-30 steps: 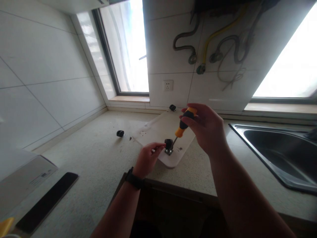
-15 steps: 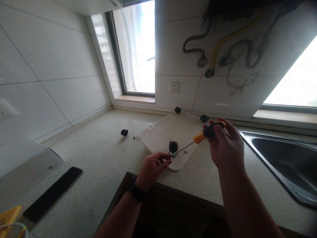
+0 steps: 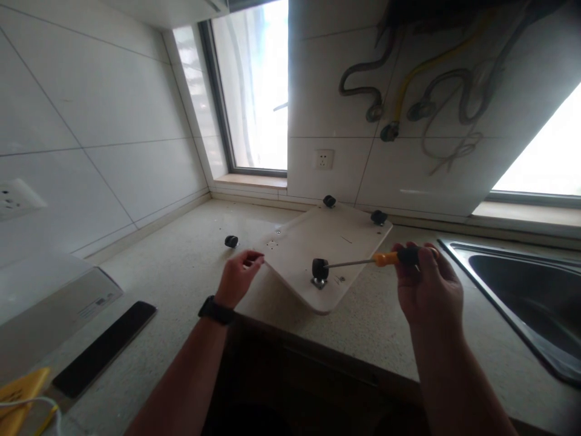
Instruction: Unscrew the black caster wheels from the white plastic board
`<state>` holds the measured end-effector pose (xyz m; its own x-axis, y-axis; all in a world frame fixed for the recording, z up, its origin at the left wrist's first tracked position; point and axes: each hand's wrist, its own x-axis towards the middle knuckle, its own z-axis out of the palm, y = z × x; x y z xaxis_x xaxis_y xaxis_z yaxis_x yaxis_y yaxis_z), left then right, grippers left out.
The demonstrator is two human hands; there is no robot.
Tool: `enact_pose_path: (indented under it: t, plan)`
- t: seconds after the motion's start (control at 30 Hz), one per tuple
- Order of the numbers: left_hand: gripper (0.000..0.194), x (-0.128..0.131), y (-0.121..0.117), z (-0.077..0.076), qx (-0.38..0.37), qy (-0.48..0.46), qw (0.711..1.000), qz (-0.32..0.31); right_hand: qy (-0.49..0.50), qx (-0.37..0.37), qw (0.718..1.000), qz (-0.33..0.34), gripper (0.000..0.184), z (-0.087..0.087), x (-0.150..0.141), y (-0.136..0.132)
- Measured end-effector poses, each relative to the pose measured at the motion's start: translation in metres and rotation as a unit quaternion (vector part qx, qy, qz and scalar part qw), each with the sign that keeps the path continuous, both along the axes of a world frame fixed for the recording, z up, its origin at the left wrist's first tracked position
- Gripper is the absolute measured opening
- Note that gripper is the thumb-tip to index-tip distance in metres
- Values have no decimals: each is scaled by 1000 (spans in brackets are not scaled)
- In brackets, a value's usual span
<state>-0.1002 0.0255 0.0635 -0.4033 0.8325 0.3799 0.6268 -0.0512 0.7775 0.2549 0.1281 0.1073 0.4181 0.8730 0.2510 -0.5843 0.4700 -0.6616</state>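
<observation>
My right hand (image 3: 429, 278) grips a screwdriver (image 3: 385, 259) by its black and yellow handle. The shaft points left, its tip by the near caster wheel (image 3: 320, 268). That caster stands on a metal plate at the near corner of a white board (image 3: 295, 266) with rounded corners. Two more black casters, a back one (image 3: 329, 201) and a right one (image 3: 379, 217), stand at the board's far corners. My left hand (image 3: 238, 275), wearing a black watch, is at the board's left corner with its fingers pinched together; whatever they hold is hidden. Just beyond it a loose caster (image 3: 231, 241) lies on the counter.
A sink (image 3: 458, 254) is set into the counter at right. On the left are a dark phone-like slab (image 3: 106, 348), a pale box (image 3: 97, 297) and a yellow item (image 3: 22, 393) with a white cable. Hoses (image 3: 363, 94) hang on the back wall.
My left hand has left the near caster's plate and moved left to the board's left corner. The screwdriver has shifted right and levelled out, its tip lifting off the plate.
</observation>
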Motion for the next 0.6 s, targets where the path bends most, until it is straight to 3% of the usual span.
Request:
enact_pose_path:
  t: [0.1, 0.2, 0.37, 0.6]
  plan:
    - [36, -54, 15, -21, -32, 15, 998, 59, 13, -20, 1000, -16, 22, -13, 17, 1]
    - [28, -87, 27, -45, -87, 46, 992, 84, 6, -36, 999, -20, 24, -23, 32, 0]
    - [20, -102, 48, -72, -170, 107, 973, 114, -11, -53, 998, -34, 25, -28, 55, -8]
    - [24, -112, 77, -80, -191, 167, 958, 136, -53, -71, 994, -65, 31, -20, 67, -26]
